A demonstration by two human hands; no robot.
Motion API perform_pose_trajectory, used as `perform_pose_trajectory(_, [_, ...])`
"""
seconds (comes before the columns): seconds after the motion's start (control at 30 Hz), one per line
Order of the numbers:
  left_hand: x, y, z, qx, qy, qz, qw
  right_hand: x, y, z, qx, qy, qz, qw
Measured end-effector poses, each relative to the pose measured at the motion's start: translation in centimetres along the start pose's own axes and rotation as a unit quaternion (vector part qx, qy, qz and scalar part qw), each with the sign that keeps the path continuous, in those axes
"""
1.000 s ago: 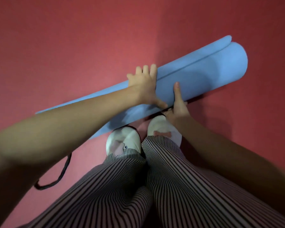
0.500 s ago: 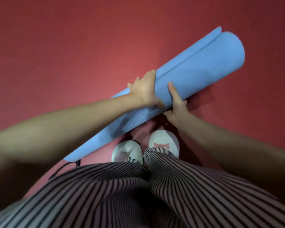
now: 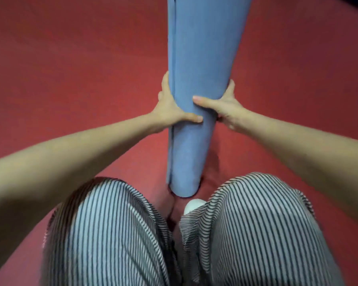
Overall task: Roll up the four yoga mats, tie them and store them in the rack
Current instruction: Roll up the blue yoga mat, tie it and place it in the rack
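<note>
Fingers (image 3: pixel 164 88) of left hand (image 3: pixel 170 109) and right hand (image 3: pixel 225 108) curl round upright mat (image 3: pixel 198 48) mid-length; squeeze evenly, tamp end on floor (image 3: pixel 70 58), keep it tight.

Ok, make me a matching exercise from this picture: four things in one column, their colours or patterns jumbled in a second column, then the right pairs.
Things
1. mat
2. floor
3. shoe
4. trousers

Colours or patterns
A. white
B. striped
C. blue
D. red

Pairs: 1-C, 2-D, 3-A, 4-B
</note>
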State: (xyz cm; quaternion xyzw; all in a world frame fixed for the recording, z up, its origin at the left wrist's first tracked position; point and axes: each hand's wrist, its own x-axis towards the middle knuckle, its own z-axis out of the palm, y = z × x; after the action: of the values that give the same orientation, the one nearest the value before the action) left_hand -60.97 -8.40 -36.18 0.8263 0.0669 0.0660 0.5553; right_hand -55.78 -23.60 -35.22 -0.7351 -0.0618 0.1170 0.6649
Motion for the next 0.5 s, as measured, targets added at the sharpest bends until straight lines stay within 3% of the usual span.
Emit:
perform_pose_trajectory(0.1, [-2.8,1.3,-1.4,-0.089,-0.009,-0.023,0.996,-1.6,-2.7,-0.6,-0.101,-0.068,-0.007,0.992])
perform_pose_trajectory(0.23, [-6.6,0.7,-2.1,-0.103,0.012,-0.022,0.994,-5.0,-3.1,0.8,-0.159,-0.107,0.023,0.981])
perform_pose_trajectory(0.5, [-8.1,-0.4,-6.7,-0.035,-0.056,0.002,0.998,-7.8,-0.7,4.8,-0.101,-0.116,0.016,0.988])
